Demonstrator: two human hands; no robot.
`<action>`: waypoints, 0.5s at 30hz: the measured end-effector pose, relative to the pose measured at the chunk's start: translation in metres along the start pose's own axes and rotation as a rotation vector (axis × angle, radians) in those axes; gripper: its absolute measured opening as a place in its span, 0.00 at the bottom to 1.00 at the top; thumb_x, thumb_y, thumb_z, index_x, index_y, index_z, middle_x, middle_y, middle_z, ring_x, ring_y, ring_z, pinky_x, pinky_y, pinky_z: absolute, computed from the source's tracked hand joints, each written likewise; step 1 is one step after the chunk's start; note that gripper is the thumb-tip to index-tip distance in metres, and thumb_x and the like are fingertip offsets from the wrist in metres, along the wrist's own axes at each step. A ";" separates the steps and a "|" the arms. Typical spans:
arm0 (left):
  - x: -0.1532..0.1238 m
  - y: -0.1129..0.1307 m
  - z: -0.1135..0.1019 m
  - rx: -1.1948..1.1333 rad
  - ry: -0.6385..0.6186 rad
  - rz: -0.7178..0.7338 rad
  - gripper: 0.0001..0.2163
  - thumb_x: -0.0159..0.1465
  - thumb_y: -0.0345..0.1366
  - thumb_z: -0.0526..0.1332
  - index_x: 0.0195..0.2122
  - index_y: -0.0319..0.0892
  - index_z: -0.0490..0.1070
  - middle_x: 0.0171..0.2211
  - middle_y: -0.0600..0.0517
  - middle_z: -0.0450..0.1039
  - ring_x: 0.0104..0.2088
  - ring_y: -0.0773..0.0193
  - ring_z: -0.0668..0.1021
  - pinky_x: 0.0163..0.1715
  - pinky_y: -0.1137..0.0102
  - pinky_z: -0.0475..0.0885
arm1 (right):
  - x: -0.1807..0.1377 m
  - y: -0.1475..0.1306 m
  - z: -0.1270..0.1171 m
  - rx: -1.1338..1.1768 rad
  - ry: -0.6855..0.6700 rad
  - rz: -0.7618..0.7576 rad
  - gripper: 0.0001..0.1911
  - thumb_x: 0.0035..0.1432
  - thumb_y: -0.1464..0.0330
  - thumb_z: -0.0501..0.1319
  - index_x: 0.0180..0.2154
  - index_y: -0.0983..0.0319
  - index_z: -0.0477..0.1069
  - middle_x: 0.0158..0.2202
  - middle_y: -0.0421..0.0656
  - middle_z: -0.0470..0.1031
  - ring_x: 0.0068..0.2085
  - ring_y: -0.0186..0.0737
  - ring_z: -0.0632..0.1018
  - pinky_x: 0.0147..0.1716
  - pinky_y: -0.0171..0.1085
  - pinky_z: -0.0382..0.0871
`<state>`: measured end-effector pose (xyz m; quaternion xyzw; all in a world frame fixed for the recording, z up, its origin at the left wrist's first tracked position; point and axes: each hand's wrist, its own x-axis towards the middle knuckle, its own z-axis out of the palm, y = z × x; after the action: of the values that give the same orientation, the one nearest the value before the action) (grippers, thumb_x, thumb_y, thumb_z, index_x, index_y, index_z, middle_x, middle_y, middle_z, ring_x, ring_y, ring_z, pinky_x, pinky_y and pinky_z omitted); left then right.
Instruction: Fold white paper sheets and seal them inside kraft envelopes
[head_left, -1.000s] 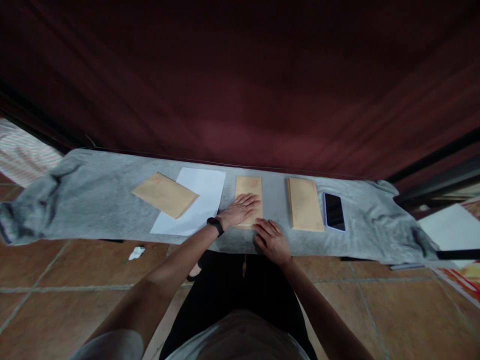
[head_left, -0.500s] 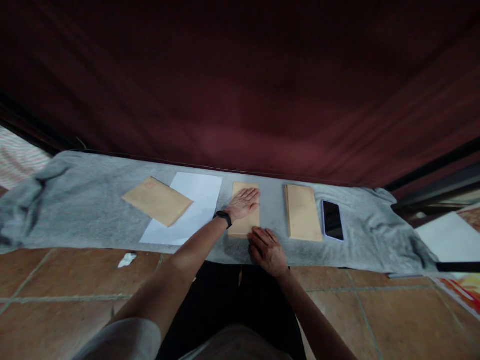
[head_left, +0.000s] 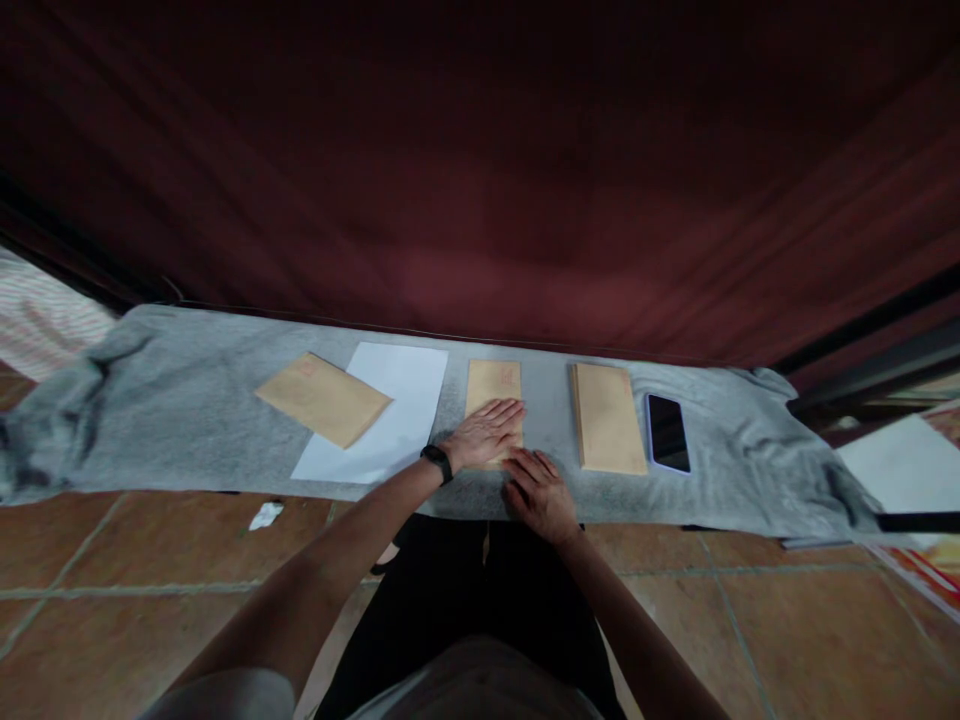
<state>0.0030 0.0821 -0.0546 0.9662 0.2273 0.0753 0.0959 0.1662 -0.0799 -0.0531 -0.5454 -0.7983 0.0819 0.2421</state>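
A tan paper envelope point(head_left: 491, 378) with faint red print near its top lies upright in front of me on the grey cloth point(head_left: 210, 400). Flat across its lower half rests my left hand point(head_left: 484, 433), fingers stretched out to the right, a dark band on the wrist. My right hand point(head_left: 541, 495) is at the envelope's lower right corner, its fingers spread and the fingertips touching or very near the edge. To the right lies a stack of similar envelopes point(head_left: 609, 418). On the left another envelope point(head_left: 324, 398) sits askew, partly over white paper point(head_left: 401, 385).
A phone point(head_left: 667, 433) in a pale purple case lies right of the stack. Behind the cloth-covered surface hangs a dark red curtain point(head_left: 465, 220). A crumpled white scrap point(head_left: 265, 515) is on the tiled floor point(head_left: 172, 560). White board or paper point(head_left: 907, 465) stands at far right.
My left hand has slid down the envelope toward me, uncovering the red print near its top. My right hand has stayed by the lower right corner. The view has shifted slightly.
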 end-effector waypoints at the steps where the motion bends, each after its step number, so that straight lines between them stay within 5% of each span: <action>1: -0.003 0.002 0.000 -0.006 -0.005 0.006 0.26 0.76 0.45 0.45 0.71 0.39 0.51 0.73 0.45 0.49 0.73 0.63 0.51 0.71 0.62 0.44 | 0.000 0.000 0.000 -0.003 0.001 -0.002 0.21 0.68 0.64 0.56 0.60 0.58 0.69 0.63 0.48 0.71 0.64 0.47 0.70 0.67 0.54 0.59; 15: -0.060 0.037 -0.008 -0.018 -0.039 0.017 0.29 0.74 0.49 0.48 0.71 0.39 0.50 0.73 0.44 0.49 0.73 0.60 0.50 0.71 0.60 0.47 | 0.002 -0.005 -0.002 0.002 0.016 0.029 0.22 0.66 0.68 0.56 0.61 0.56 0.67 0.62 0.45 0.71 0.64 0.44 0.70 0.68 0.51 0.59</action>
<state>-0.0362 0.0236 -0.0452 0.9684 0.2165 0.0594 0.1083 0.1622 -0.0804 -0.0482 -0.5572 -0.7884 0.0818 0.2476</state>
